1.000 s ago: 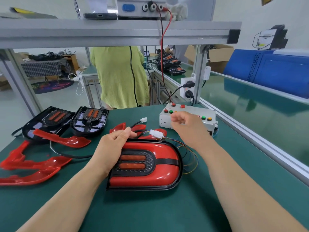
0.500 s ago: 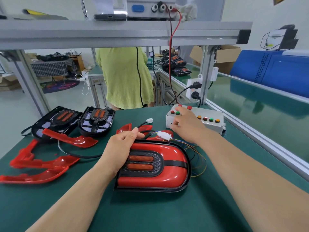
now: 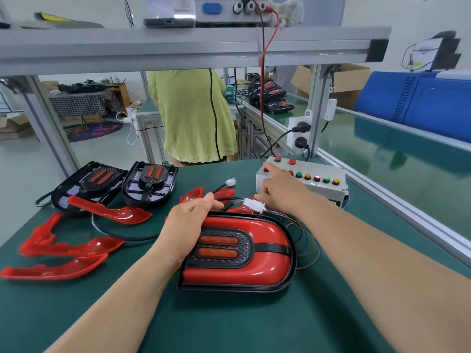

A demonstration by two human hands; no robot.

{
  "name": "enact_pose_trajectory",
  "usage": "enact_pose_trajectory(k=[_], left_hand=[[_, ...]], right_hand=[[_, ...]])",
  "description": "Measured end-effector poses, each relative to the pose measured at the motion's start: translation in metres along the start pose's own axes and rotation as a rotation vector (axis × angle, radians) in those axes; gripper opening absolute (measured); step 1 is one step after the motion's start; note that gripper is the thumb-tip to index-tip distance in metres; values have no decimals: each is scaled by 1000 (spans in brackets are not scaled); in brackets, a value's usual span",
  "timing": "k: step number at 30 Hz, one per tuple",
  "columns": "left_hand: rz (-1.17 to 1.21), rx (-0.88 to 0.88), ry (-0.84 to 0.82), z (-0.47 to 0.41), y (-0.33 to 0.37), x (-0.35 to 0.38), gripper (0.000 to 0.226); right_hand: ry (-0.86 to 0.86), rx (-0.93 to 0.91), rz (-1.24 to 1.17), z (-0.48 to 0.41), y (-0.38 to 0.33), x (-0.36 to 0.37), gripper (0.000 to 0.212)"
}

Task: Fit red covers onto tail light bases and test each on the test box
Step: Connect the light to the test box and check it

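An assembled tail light [image 3: 244,253] with its red cover on lies flat on the green mat in front of me. My left hand [image 3: 188,222] rests on its left end, fingers curled over the far edge. A white connector [image 3: 253,205] joins its wires to the grey test box [image 3: 321,184]. My right hand [image 3: 280,191] is on the box's left end, index finger stretched out onto a red button. Two bare black bases [image 3: 150,183] sit at the back left. Loose red covers [image 3: 68,247] lie at the left.
A person in a yellow-green top [image 3: 193,115] stands beyond the bench's far edge. An aluminium shelf [image 3: 178,50] spans overhead, and a red lead [image 3: 262,80] drops from it. A socket block [image 3: 299,135] sits on the right post. A raised rail [image 3: 407,212] borders the right side.
My right hand moved forward from above the connector to the test box and put its index finger on a button. A red and a green lamp on the box are now lit. Left hand unchanged.
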State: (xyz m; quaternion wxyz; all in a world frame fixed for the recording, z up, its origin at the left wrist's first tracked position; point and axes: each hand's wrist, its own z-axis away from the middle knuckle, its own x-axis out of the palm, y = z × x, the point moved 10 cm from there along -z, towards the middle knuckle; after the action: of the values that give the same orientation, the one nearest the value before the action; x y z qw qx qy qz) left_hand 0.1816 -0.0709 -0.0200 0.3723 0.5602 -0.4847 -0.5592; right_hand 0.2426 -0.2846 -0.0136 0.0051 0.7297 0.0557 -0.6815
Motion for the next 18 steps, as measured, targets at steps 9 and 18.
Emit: enact_pose_trajectory(k=[9, 18], left_hand=[[11, -5, -6, 0, 0, 1, 37], [-85, 17, -1, -1, 2, -1, 38]], right_hand=[[-3, -11, 82, -3, 0, 4, 48], [-42, -2, 74, -5, 0, 5, 42]])
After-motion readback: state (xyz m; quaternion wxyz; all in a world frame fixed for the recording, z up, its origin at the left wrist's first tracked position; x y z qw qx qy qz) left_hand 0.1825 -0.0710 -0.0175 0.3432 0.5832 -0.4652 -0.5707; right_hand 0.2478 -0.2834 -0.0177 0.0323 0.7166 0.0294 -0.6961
